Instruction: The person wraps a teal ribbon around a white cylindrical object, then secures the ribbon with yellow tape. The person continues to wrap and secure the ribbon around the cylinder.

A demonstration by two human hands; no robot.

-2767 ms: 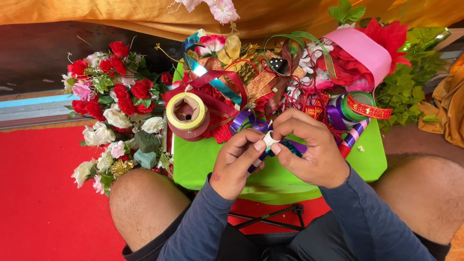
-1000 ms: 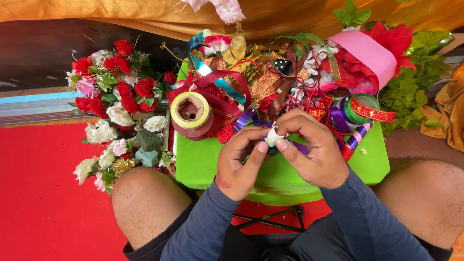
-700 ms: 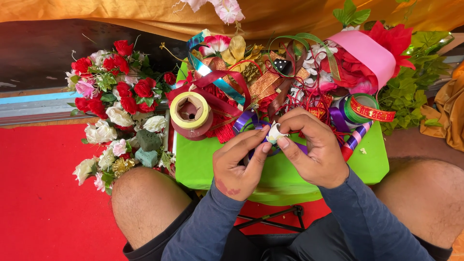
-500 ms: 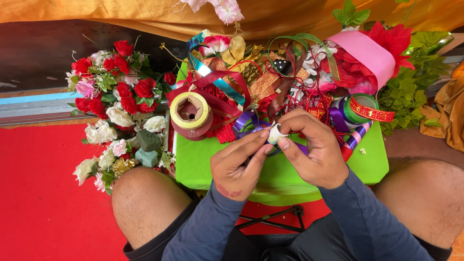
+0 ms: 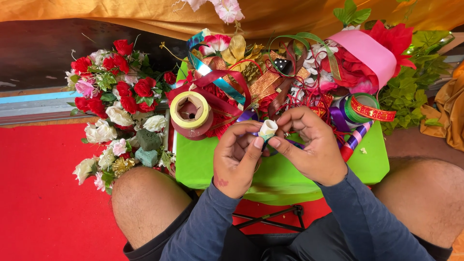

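Note:
My left hand (image 5: 238, 157) and my right hand (image 5: 309, 145) meet over a bright green stool top (image 5: 203, 162) between my knees. Together they pinch a small white roll (image 5: 267, 129), held upright at the fingertips, with a thin purple ribbon trailing under the hands. A yellow tape roll (image 5: 190, 110) lies just left of my left hand on a dark red roll. Behind my hands a heap of coloured ribbons (image 5: 251, 82) covers the back of the stool.
A bunch of red, white and pink artificial flowers (image 5: 118, 106) lies left of the stool on the red floor mat (image 5: 43, 193). A wide pink ribbon roll (image 5: 369, 50), a green spool (image 5: 362, 108) and green leaves (image 5: 415, 72) sit at the right. Orange cloth hangs behind.
Both hands have kept working the small white roll, turning it between the fingertips and lifting it slightly. Everything else on the stool has stayed put.

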